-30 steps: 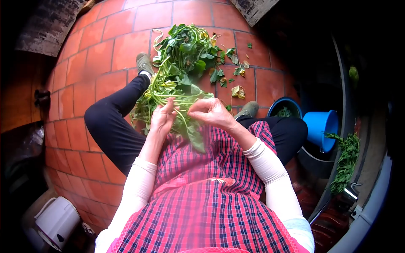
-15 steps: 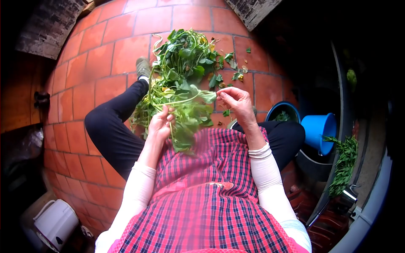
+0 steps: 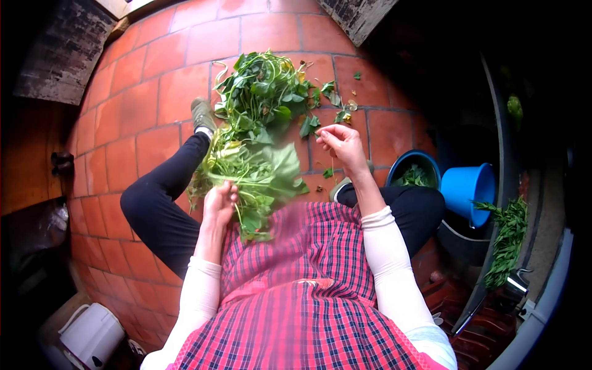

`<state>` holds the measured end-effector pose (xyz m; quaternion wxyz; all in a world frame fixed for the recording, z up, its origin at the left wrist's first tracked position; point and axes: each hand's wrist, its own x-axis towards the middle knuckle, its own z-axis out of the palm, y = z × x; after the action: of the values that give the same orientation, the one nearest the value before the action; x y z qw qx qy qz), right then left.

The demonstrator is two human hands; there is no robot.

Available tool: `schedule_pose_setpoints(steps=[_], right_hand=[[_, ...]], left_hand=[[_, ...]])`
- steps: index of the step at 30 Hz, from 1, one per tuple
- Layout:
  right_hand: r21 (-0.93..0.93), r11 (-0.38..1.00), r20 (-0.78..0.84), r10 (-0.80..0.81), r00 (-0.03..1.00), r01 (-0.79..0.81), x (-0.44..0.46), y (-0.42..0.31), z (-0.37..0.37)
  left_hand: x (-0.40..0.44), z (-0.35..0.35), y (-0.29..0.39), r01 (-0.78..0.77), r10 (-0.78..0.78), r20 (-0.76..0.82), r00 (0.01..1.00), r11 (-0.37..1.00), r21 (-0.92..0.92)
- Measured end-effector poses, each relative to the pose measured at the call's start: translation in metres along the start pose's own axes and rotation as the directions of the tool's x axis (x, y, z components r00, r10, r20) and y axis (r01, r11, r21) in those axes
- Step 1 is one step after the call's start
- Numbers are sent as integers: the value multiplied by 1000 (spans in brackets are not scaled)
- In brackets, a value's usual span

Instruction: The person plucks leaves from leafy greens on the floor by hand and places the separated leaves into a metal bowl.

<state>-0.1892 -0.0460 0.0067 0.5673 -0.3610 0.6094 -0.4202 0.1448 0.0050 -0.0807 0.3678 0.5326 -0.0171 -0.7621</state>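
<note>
My left hand (image 3: 219, 203) is closed around the stems of a bunch of leafy green vines (image 3: 254, 213). Its broad leaves hang over my apron, and the largest is blurred by motion. To the right, my right hand (image 3: 343, 147) pinches thumb against fingers, apart from the bunch. A thin plant strand (image 3: 332, 164) seems to dangle beneath it; its upper end is hidden by the fingers. Beyond both hands, a heap of leafy vines (image 3: 262, 89) lies on the floor between my feet.
Loose leaves (image 3: 309, 125) are scattered on the red tiles (image 3: 179, 92). By my right knee are a bucket with greens inside (image 3: 414, 176) and a tilted blue bucket (image 3: 467, 192). A leafy green bundle (image 3: 507, 243) lies farther right. A white container (image 3: 92, 336) stands at lower left.
My left hand has moved left and slightly toward me with the vine bunch. The leaf that was at my right fingertips has swung away from them. My right hand stays pinched, nearly in place.
</note>
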Motion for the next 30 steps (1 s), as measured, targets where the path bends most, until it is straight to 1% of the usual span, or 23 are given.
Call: schedule_pose_setpoints(steps=[1, 2, 3, 4, 5, 6, 8, 9, 10, 12, 14, 15, 16, 18, 19, 20, 22, 24, 25, 26, 28, 29, 30], right_hand=[[-52, 999, -39, 11, 999, -13, 14, 7, -7], [-103, 994, -41, -38, 998, 34, 36, 33, -15], [-154, 985, -39, -87, 995, 80, 63, 68, -24], [-204, 971, -32, -135, 990, 125, 83, 94, -30], [-272, 962, -4, -40, 999, 37, 92, 104, -26], [-339, 939, 14, 58, 998, -50, 101, 112, -16], [-403, 897, -32, 183, 983, -180, 117, 123, -3], [-394, 906, -36, 151, 988, -153, 141, 166, -5], [-391, 868, -115, 283, 952, -305, 143, 155, 2], [-386, 826, -240, 339, 909, -410, 163, 173, 1], [-491, 792, -355, 199, 914, -363, 175, 179, -2], [-544, 766, -399, 123, 909, -342, 184, 182, -4], [-611, 760, -415, -68, 907, -223, 198, 197, -5], [-739, 673, -385, -434, 814, 9, 233, 236, -7], [-708, 693, -361, -523, 772, 139, 249, 238, -3], [-692, 697, -352, -553, 755, 188, 254, 213, 7], [-702, 683, -334, -566, 754, 202, 276, 202, 19], [-710, 703, -448, -495, 744, 41, 296, 192, 33], [-663, 744, -461, -311, 831, -89, 302, 187, 34], [-610, 773, -399, -108, 911, -175, 308, 184, 33], [-654, 729, -223, 70, 972, -203, 303, 165, 21], [-595, 799, -193, -38, 980, -86, 293, 153, 18], [-625, 772, -195, -16, 981, -112, 281, 139, 9]], left_hand=[[1, -2, -4, 30, -6, -173, 985, 989, 142], [3, -4, -7, 83, 15, -339, 941, 958, 274], [14, -14, -15, 112, 121, -421, 899, 866, 488], [24, -23, -23, 164, 242, -471, 848, 725, 669], [22, -21, -23, 116, 338, -413, 846, 638, 761], [31, -29, -26, 101, 388, -371, 844, 563, 820], [20, -12, -25, -22, 614, -138, 778, 245, 969], [14, -2, -24, -53, 630, -90, 772, 204, 977], [13, 2, -25, -130, 625, -1, 781, 164, 978], [13, 15, -29, -292, 533, 61, 844, 361, 886], [8, 39, -22, -204, 356, 38, 934, 441, 874], [8, 45, -22, -191, 314, 30, 949, 495, 848], [7, 54, -22, -160, 281, -1, 960, 551, 819], [6, 70, -18, -67, 134, -36, 990, 685, 725], [7, 74, -19, -38, 87, -39, 995, 736, 676], [8, 78, -20, -7, 40, -39, 998, 782, 623], [8, 92, -17, 51, -12, -62, 998, 747, 663], [7, 104, -13, 68, -43, -53, 998, 737, 673], [8, 106, -14, 63, -41, -48, 998, 744, 665], [8, 108, -16, 55, -38, -41, 998, 752, 657], [8, 107, -19, -1, -2, 4, 1000, 741, 672], [10, 106, -20, -50, 29, 41, 999, 721, 691], [12, 106, -21, -103, 63, 82, 995, 699, 707]])
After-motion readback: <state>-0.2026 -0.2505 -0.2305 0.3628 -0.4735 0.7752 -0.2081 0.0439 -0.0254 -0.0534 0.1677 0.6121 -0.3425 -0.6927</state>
